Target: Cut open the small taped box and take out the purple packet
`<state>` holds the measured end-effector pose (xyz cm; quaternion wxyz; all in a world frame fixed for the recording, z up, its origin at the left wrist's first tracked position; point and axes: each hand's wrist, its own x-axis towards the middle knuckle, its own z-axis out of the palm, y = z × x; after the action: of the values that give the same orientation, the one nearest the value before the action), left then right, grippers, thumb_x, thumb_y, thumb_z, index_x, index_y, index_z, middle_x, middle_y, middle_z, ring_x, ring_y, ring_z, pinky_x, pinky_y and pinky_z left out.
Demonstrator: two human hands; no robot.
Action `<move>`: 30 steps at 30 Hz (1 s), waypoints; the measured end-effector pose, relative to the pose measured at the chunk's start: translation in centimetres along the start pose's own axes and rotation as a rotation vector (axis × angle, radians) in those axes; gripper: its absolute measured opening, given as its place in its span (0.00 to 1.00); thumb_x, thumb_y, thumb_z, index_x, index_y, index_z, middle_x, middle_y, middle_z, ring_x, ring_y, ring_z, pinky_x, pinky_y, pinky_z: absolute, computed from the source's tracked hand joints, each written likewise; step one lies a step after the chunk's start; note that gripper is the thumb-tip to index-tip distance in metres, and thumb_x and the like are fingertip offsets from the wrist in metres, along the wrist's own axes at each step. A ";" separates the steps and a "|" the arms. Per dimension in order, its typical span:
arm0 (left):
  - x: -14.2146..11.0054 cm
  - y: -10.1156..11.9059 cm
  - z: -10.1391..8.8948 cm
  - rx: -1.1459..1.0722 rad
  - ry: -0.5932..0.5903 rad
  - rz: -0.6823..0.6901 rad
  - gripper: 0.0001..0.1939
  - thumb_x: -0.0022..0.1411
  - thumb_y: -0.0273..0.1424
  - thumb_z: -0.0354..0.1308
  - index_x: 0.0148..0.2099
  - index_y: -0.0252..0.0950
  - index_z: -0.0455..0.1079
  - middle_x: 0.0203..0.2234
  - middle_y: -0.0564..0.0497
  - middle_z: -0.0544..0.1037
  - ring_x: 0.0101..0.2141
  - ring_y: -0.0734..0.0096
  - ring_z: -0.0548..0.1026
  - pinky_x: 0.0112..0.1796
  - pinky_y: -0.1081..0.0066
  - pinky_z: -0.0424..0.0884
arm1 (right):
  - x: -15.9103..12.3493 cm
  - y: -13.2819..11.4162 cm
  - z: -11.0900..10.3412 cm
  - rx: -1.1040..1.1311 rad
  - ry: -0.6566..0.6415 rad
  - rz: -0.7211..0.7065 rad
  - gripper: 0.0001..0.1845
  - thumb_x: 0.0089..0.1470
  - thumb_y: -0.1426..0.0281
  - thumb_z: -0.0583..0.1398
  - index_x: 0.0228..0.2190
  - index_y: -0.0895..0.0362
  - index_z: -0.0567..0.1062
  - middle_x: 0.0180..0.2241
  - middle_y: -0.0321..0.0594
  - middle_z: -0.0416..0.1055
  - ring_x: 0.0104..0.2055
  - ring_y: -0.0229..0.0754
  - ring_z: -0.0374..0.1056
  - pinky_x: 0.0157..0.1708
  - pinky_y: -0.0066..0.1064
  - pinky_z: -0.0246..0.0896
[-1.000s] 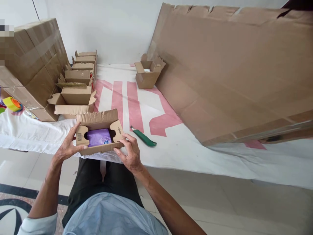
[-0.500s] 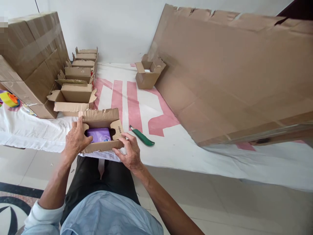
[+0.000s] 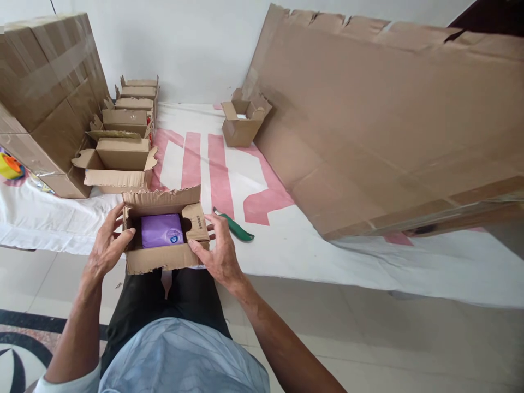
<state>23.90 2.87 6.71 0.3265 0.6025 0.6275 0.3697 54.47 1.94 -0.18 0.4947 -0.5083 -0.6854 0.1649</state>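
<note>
An open cardboard box (image 3: 164, 260) is held at the table's front edge, its long flaps standing apart. Inside lies a purple packet (image 3: 160, 229) with a blue round mark. My left hand (image 3: 107, 240) grips the box's left end, thumb on the rim and fingers along the outside. At the right end, my right hand (image 3: 219, 248) clasps the box with its thumb over the near corner, beside a printed end flap (image 3: 195, 221). Just beyond that hand lies a green utility knife (image 3: 237, 228), partly hidden by my fingers.
Several open cardboard boxes (image 3: 117, 177) stand in a row at the left, by a stack of taped cartons (image 3: 61, 103). Tape rolls (image 3: 11, 165) lie at the far left. Another small open box (image 3: 239, 134) stands against a large tilted cardboard sheet (image 3: 380, 125). A white and pink cloth (image 3: 295, 254) covers the table.
The left end flap has been turned out of the way, so more of the purple packet shows. My left hand has moved left and down to the box's outer end.
</note>
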 end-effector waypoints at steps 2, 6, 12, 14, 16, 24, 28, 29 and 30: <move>-0.4 0.0 -0.1 -0.038 0.012 0.001 0.44 0.66 0.47 0.63 0.81 0.45 0.64 0.74 0.42 0.73 0.68 0.34 0.75 0.59 0.44 0.81 | 0.2 -0.4 -0.2 -0.013 -0.020 0.024 0.31 0.65 0.62 0.68 0.64 0.50 0.69 0.60 0.52 0.74 0.58 0.57 0.75 0.54 0.51 0.80; -0.6 -0.1 0.0 -0.087 0.026 0.040 0.43 0.66 0.49 0.64 0.79 0.44 0.67 0.74 0.41 0.74 0.68 0.33 0.74 0.61 0.42 0.80 | 0.9 -1.1 -0.7 -0.059 -0.062 0.065 0.32 0.63 0.61 0.70 0.64 0.50 0.69 0.61 0.52 0.73 0.62 0.59 0.74 0.58 0.54 0.79; -0.3 -0.5 0.6 -0.086 0.031 0.025 0.47 0.66 0.55 0.66 0.80 0.43 0.65 0.74 0.38 0.72 0.69 0.31 0.74 0.58 0.43 0.81 | 3.2 -1.5 -0.6 -0.173 -0.144 0.086 0.43 0.57 0.60 0.75 0.68 0.51 0.67 0.65 0.56 0.72 0.69 0.64 0.70 0.63 0.58 0.76; -0.2 -0.4 0.8 -0.077 0.034 0.033 0.48 0.65 0.56 0.66 0.80 0.42 0.64 0.76 0.36 0.70 0.69 0.29 0.73 0.57 0.42 0.81 | 4.0 -1.7 -0.3 -0.221 -0.194 0.100 0.44 0.57 0.61 0.75 0.69 0.51 0.68 0.65 0.55 0.72 0.69 0.65 0.71 0.63 0.59 0.76; -0.3 -0.2 1.1 -0.069 0.034 0.049 0.49 0.65 0.57 0.66 0.80 0.40 0.64 0.76 0.34 0.69 0.70 0.28 0.72 0.56 0.42 0.81 | 4.7 -1.9 0.0 -0.266 -0.236 0.116 0.43 0.56 0.63 0.73 0.69 0.52 0.68 0.63 0.55 0.74 0.67 0.66 0.73 0.62 0.60 0.77; 0.6 -0.2 1.5 -0.047 0.059 0.096 0.47 0.66 0.60 0.67 0.78 0.41 0.67 0.73 0.34 0.71 0.71 0.29 0.70 0.57 0.43 0.80 | 6.3 -1.6 -0.9 -0.097 -0.273 0.215 0.32 0.62 0.65 0.62 0.66 0.54 0.71 0.64 0.54 0.78 0.62 0.58 0.79 0.65 0.53 0.75; 1.3 -0.8 1.9 -0.073 0.063 0.109 0.46 0.67 0.59 0.66 0.78 0.42 0.67 0.73 0.35 0.72 0.71 0.30 0.70 0.58 0.44 0.80 | 7.0 -0.6 -2.6 -0.081 -0.210 0.196 0.25 0.69 0.67 0.56 0.64 0.54 0.72 0.64 0.53 0.79 0.56 0.54 0.81 0.58 0.49 0.79; 1.4 -0.9 2.0 -0.085 0.069 0.108 0.46 0.67 0.59 0.66 0.79 0.41 0.67 0.73 0.35 0.72 0.72 0.30 0.69 0.58 0.44 0.80 | 7.2 -0.4 -3.0 -0.152 -0.161 0.145 0.25 0.68 0.70 0.55 0.64 0.54 0.73 0.63 0.54 0.79 0.56 0.55 0.81 0.57 0.49 0.79; 1.5 -1.0 2.1 -0.098 0.077 0.108 0.46 0.67 0.58 0.66 0.79 0.41 0.67 0.73 0.35 0.71 0.72 0.30 0.69 0.58 0.43 0.80 | 7.4 -0.2 -3.4 -0.244 -0.118 0.078 0.26 0.68 0.72 0.55 0.64 0.55 0.74 0.62 0.54 0.79 0.58 0.56 0.79 0.57 0.50 0.79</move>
<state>25.13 4.49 4.84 0.3111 0.6040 0.5873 0.4398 57.30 7.25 5.29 0.3812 -0.5805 -0.7079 0.1290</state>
